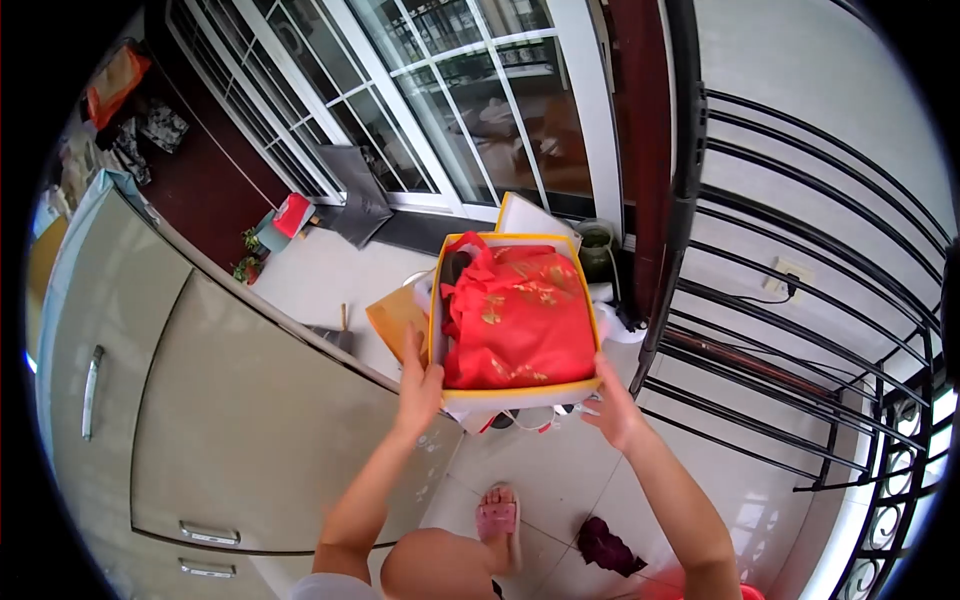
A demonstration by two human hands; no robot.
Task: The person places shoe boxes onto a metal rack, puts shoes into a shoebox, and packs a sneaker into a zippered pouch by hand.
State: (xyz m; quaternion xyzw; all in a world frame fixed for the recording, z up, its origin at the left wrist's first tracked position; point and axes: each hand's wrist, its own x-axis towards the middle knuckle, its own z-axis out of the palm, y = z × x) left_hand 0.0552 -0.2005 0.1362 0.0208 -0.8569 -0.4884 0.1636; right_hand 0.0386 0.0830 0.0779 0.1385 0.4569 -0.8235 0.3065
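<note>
Both my hands hold an open box (520,395) with white walls and a yellow rim, tilted toward me. Folded red cloth (530,320) with gold patterns fills most of it, and something dark shows at its upper left corner. My left hand (418,388) grips the box's lower left corner. At the lower right corner, my right hand (612,405) supports the other side. Just left of the box is a tan cardboard piece (397,318). Behind the box's top edge stands a white panel with a yellow edge (535,218).
Grey cabinets (260,400) run along the left. A black metal rack (790,300) stands at the right. Glass sliding doors (450,100) are behind, with a green jar (597,250) nearby. Dark purple cloth (608,547) lies on the floor beside a pink slipper (497,520).
</note>
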